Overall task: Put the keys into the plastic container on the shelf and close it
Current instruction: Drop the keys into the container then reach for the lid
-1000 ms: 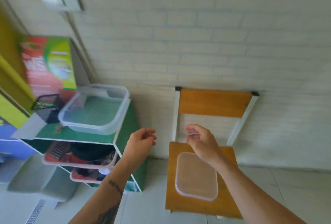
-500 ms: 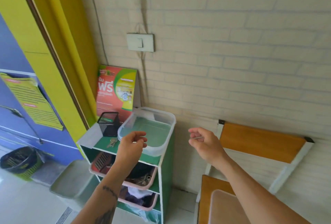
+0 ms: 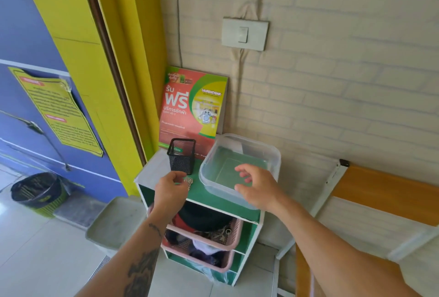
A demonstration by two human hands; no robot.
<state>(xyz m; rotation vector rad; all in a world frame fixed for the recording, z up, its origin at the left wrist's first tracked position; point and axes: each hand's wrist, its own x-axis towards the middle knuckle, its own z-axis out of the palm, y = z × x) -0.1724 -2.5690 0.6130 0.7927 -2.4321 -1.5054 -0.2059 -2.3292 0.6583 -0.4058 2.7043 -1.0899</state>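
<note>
A clear plastic container (image 3: 268, 154) stands open, without a lid, on the green top of a small shelf unit (image 3: 202, 195). Silver keys (image 3: 190, 181) lie on that top, left of the container and in front of a black mesh pen cup (image 3: 181, 156). My left hand (image 3: 169, 192) is over the keys with its fingertips curled down onto them; most of the keys are hidden under the fingers. My right hand (image 3: 256, 186) hovers over the container's near right part, fingers spread and holding nothing. The container's lid is out of view.
A red and green leaflet stand (image 3: 192, 106) leans on the brick wall behind the pen cup. Pink baskets (image 3: 206, 237) of clutter fill the lower shelves. A wooden chair (image 3: 380, 197) stands to the right, a black bin (image 3: 35, 190) on the floor at the left.
The view swung from the chair with the lid up and left to the shelf. My left hand reached down onto the keys, and my right hand moved over the container.
</note>
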